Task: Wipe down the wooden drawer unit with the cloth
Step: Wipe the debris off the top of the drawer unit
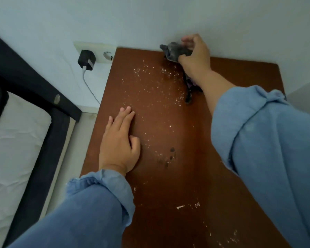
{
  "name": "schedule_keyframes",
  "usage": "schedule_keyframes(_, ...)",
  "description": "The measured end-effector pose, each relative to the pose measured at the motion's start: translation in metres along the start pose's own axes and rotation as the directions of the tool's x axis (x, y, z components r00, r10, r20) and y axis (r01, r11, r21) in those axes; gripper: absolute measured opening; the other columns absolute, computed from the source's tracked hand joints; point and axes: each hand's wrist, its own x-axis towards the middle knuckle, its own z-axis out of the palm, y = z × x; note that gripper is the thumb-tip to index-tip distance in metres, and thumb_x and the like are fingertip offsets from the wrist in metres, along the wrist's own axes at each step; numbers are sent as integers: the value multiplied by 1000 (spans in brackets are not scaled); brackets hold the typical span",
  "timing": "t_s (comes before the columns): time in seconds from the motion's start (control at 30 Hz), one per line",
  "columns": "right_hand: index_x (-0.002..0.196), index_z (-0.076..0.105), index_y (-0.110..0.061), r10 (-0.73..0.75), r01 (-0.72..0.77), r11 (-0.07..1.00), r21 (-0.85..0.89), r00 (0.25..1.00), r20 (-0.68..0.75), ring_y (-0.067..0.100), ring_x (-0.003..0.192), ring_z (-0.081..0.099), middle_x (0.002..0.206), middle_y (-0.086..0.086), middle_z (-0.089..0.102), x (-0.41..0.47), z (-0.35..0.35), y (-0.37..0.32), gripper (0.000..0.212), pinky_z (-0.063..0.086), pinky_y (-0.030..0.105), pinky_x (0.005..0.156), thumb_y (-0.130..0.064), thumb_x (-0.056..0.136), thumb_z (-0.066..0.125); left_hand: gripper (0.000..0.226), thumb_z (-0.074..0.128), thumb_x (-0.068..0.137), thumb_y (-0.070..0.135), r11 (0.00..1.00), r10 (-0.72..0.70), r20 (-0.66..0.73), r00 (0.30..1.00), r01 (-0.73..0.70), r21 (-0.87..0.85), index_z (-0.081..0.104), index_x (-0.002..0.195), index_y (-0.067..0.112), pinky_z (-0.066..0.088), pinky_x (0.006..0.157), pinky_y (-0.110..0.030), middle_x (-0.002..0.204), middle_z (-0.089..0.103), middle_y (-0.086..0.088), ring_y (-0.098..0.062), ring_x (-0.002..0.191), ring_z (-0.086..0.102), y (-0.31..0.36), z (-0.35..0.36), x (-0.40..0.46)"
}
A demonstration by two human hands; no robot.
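Brown wood fills the middle of the view: the top of the wooden drawer unit [168, 140], a long worktop whose long axis runs from the person straight away to the pale wall [150, 18], where its far edge meets the wall. White specks and crumbs [150, 83] are scattered across its far half, with a few more near the close end, and some dark spots [171, 154] sit near the middle.

At the far edge, right of centre, the right hand [195, 56] grips the grey cloth [174, 51], its fingers [187, 41] curled round the bunched fabric. The cloth is crumpled into a wad whose loose end points left along the wall edge; it sits at the back edge of the top. Whether it presses on the wood cannot be told.

The left hand [119, 140] lies flat on the left part of the top, fingers [127, 115] straight, close together and pointing toward the wall. Both arms wear rolled blue sleeves [258, 140].

A dark object [189, 93], partly hidden under the right forearm, lies on the wood. Left of the unit, a black charger [86, 59] with a white cable [89, 86] is plugged into a wall socket [106, 55], and a dark bed frame [43, 104] holds a white mattress [13, 140].
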Motion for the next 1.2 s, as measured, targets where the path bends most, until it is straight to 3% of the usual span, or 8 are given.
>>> schedule_keyframes(0.1,127,55,-15,-66,92,963,-253,992,110,17,120,52,127,1,58,18,11,13,45,37,17,98,-9,82,48,65,30,79,26,1000,-4,3,1000,4,-4,40,142,14,5,120,-31,153,34,1,-11,144,21,-2,-1,4)
schedule_keyframes(0.2,130,54,-22,-78,134,915,-380,984,159,20,126,47,135,2,54,22,16,20,48,33,25,105,-17,84,44,67,30,77,25,1000,-13,16,1000,13,-16,40,142,13,4,120,-30,153,33,1,-12,144,21,-4,-2,5)
schedule_keyframes(0.3,120,62,-26,-124,173,911,-374,980,154,22,117,54,125,0,62,12,19,23,50,40,25,100,-20,75,43,68,30,76,25,1000,-6,17,1000,6,-13,40,142,12,5,120,-31,153,34,0,-13,144,22,-6,-2,5)
schedule_keyframes(0.47,116,64,-29,-216,270,873,-405,961,174,23,99,53,122,-11,64,-49,18,21,45,35,20,84,-16,77,46,68,29,75,26,1000,3,1,1000,-3,-18,43,140,10,8,120,-34,152,37,-3,-16,144,25,-6,-1,7)
schedule_keyframes(0.63,118,61,-36,-160,223,864,-452,972,173,17,100,50,126,-20,60,-129,13,9,40,32,29,93,-20,82,50,67,28,76,25,1000,1,-21,1000,-1,-14,45,139,9,7,120,-33,151,38,-4,-17,143,26,-7,0,7)
schedule_keyframes(0.87,118,59,-39,-133,222,868,-444,965,224,8,92,44,126,-25,57,-223,5,4,40,25,22,83,-22,83,50,63,34,78,20,1000,11,-32,999,-11,-4,44,140,9,7,120,-35,151,37,-5,-18,144,25,-7,2,7)
schedule_keyframes(1.07,109,67,-34,-168,222,915,-337,969,182,9,80,43,113,-22,65,-269,2,0,39,44,29,78,-16,77,53,63,33,78,21,1000,20,-47,999,-21,-17,44,139,7,6,120,-35,151,38,-6,-19,144,25,-6,1,8)
schedule_keyframes(1.2,106,71,-29,-154,211,935,-286,966,208,10,77,45,107,-17,69,-301,-2,1,39,47,23,71,-12,74,55,64,32,79,22,1000,11,-34,999,-11,-25,44,140,8,6,120,-33,152,37,-6,-19,144,25,-5,0,3)
